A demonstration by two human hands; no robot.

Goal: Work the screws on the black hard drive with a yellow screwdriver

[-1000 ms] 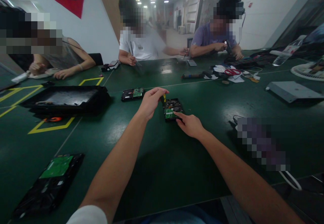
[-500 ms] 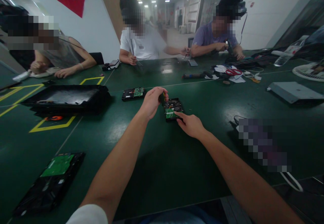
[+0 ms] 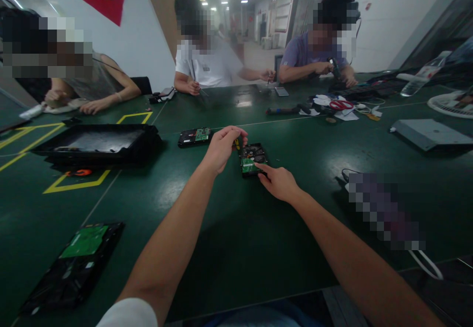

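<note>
A hard drive (image 3: 259, 156) lies on the dark green table in front of me, its green circuit board facing up at the near end. My left hand (image 3: 222, 148) is closed round a screwdriver (image 3: 238, 144) with a black and yellow handle, held steeply over the drive's left side. Its tip is too small to make out. My right hand (image 3: 280, 182) grips the near right corner of the drive, with the index finger stretched onto the circuit board and the other fingers curled at the edge. Tiny specks, perhaps screws, lie just right of the drive.
A second hard drive (image 3: 194, 137) lies beyond my left hand, a third drive (image 3: 79, 263) at the near left. Black trays (image 3: 148, 142) stand left. On the right are a grey box (image 3: 430, 134), a blurred-out object (image 3: 384, 211) and red scissors (image 3: 341, 105). Three people sit opposite.
My left fingers have shifted and turned a little on the screwdriver, so more of its yellow and black handle shows. My right hand and the hard drive have stayed in place.
</note>
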